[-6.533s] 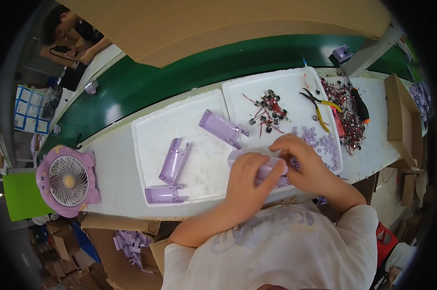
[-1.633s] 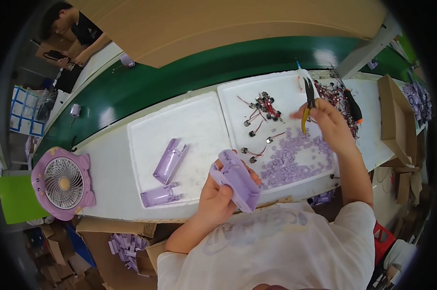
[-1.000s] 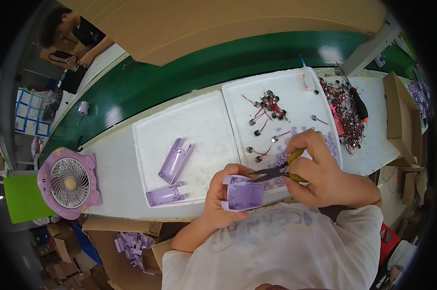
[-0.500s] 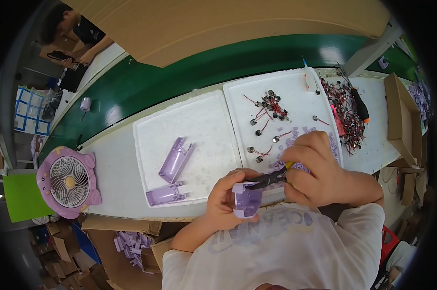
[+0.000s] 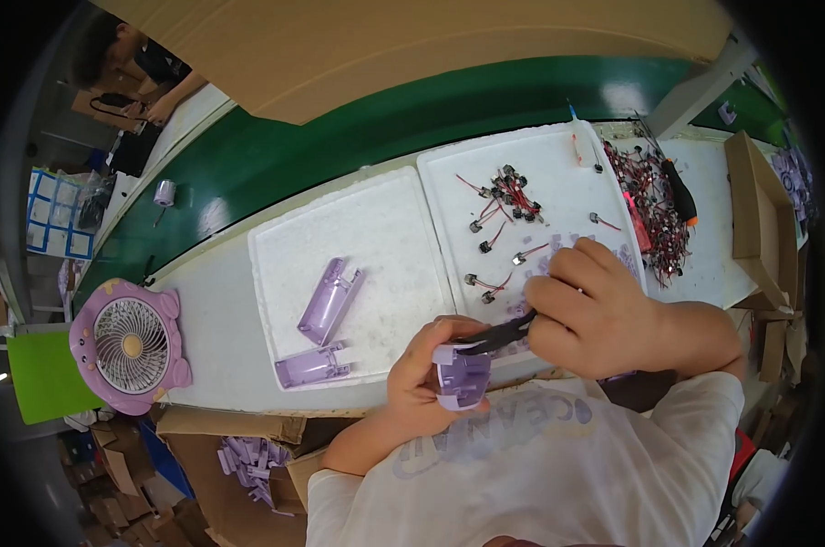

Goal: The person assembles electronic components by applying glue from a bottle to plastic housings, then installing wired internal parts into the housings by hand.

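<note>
My left hand (image 5: 419,378) is closed round a light purple plastic housing (image 5: 463,380), its hollow side showing. In my right hand (image 5: 590,314) is a pair of dark pliers (image 5: 502,337); the fingers wrap the handles and hide most of them. The jaws reach to the upper edge of the housing; what they grip there is too small to make out. On the left white foam tray (image 5: 394,273) lie a tilted purple housing (image 5: 331,303) and a second purple housing (image 5: 312,366) near the front edge.
Several wired black parts (image 5: 515,193) and small purple pieces lie on the right foam tray (image 5: 449,169). Beyond it are a heap of red-wired parts (image 5: 659,219), a screwdriver (image 5: 678,193) and a cardboard box (image 5: 759,223). A purple fan (image 5: 132,346) stands left; a co-worker (image 5: 148,73) sits far left.
My right hand has shifted slightly, its grip now covering the pliers' yellow handle part. My left hand and the housing have moved a little to the left.
</note>
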